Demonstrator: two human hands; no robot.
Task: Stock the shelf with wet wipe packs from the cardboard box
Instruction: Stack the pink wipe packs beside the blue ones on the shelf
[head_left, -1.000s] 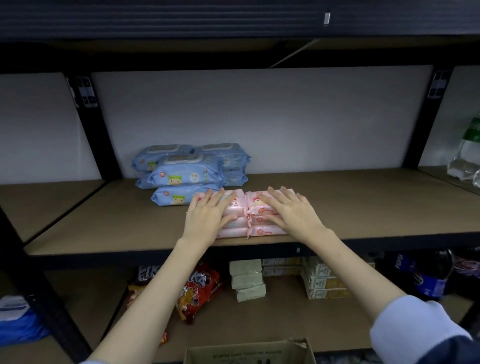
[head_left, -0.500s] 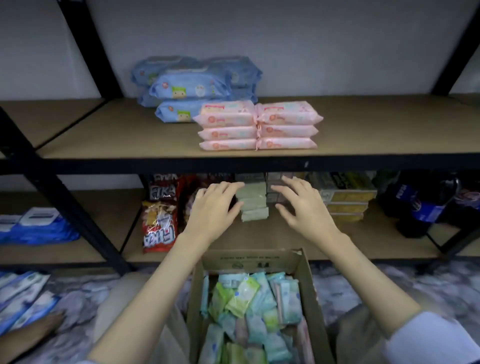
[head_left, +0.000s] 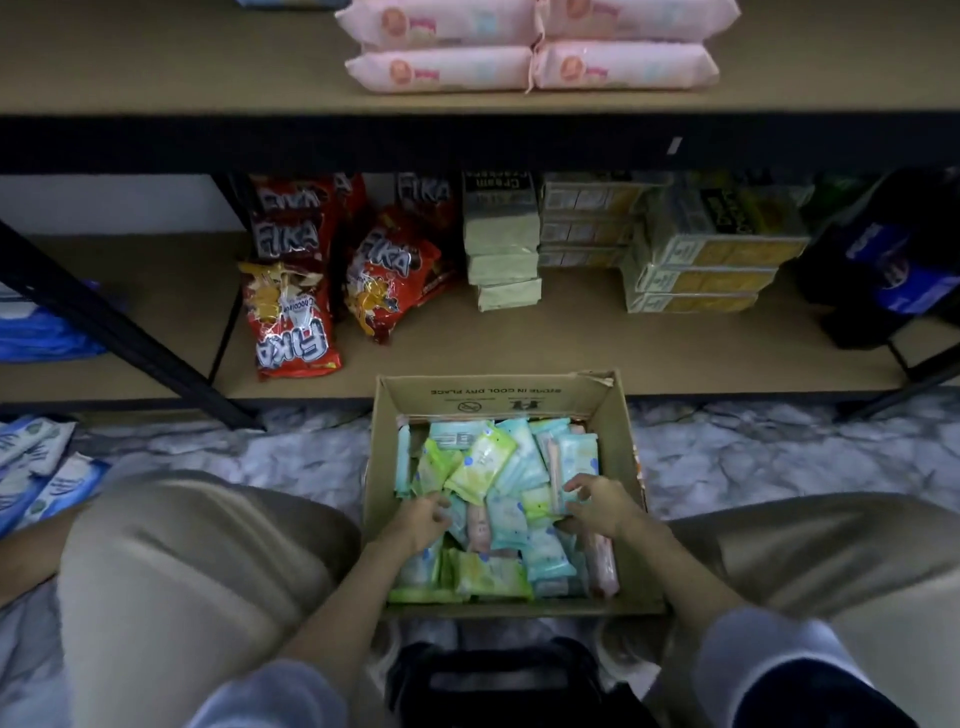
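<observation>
A: The cardboard box (head_left: 498, 397) is plain brown with dark print on its far wall; the wet wipe packs (head_left: 483, 462) in it are pale green, aqua and pink.

B: The stacked packs (head_left: 530, 67) on the tan shelf (head_left: 171, 78) are pink. The snack bags (head_left: 291, 317) far left are red with white lettering, and the floor (head_left: 753, 457) has grey-white marbling.

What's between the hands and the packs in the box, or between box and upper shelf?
Nothing visible. Both hands, left and right, are already in the open box among the packs. The upper shelf has bare board left of the pink packs, with open space up to it.
</observation>
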